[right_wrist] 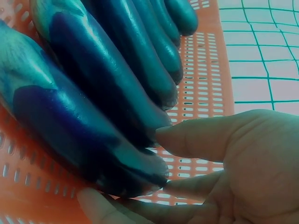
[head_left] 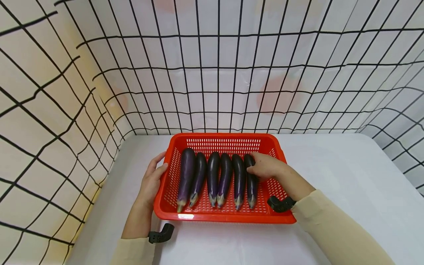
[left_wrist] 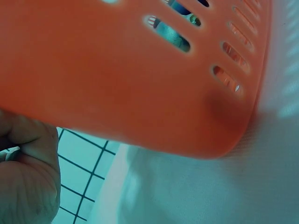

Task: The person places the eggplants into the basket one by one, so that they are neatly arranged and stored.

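Several dark purple eggplants (head_left: 213,176) lie side by side in a red plastic basket (head_left: 225,218), their stem ends toward me. My left hand (head_left: 153,180) is at the basket's left rim, thumb and fingers holding its edge. Part of that hand (left_wrist: 30,172) shows below the basket wall in the left wrist view. My right hand (head_left: 269,167) reaches inside to the rightmost eggplant (head_left: 252,187). In the right wrist view, its fairly straight fingers lie along that eggplant's rounded end, and the thumb is spread beside the neighbouring eggplant (right_wrist: 107,70).
Black wire grid panels (head_left: 218,79) stand behind the basket and along both sides. The basket sits on a white table surface (head_left: 331,173), which extends to its left, right and front.
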